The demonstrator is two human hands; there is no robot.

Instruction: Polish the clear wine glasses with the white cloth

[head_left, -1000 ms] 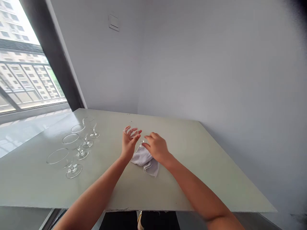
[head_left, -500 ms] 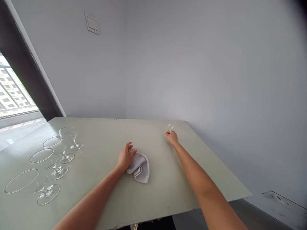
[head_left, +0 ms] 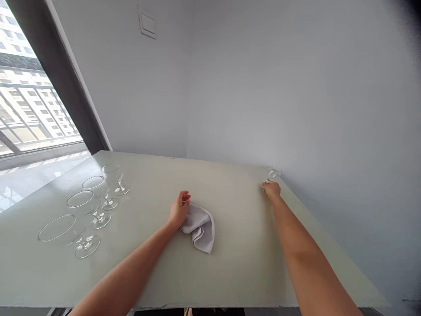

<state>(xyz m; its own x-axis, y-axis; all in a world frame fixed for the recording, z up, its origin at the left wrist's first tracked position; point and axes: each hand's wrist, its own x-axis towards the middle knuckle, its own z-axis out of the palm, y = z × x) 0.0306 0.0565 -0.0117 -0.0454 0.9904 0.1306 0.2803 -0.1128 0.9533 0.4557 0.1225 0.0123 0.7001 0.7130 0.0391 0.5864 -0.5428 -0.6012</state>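
Note:
My right hand (head_left: 272, 189) is at the far right of the table, its fingers closed around the stem or foot of a clear stemmed glass (head_left: 273, 172). Much of that glass is hidden behind the hand, and its bowl shows faintly beyond the fingers. Near the middle, my left hand (head_left: 179, 211) rests with curled fingers at the left edge of a crumpled light grey cloth (head_left: 203, 228). Part of the cloth is tucked against the palm, and the rest spreads on the table.
Several clear stemmed glasses (head_left: 87, 246) stand in a slanting row on the left of the pale table (head_left: 237, 263). Grey walls (head_left: 263, 87) meet behind it, with a switch (head_left: 148, 24) on the left one. A window (head_left: 29, 105) is at far left.
My right hand has carried the glass further right, toward the table's far right corner. My left hand's fingers are more curled beside the cloth. The view has shifted left.

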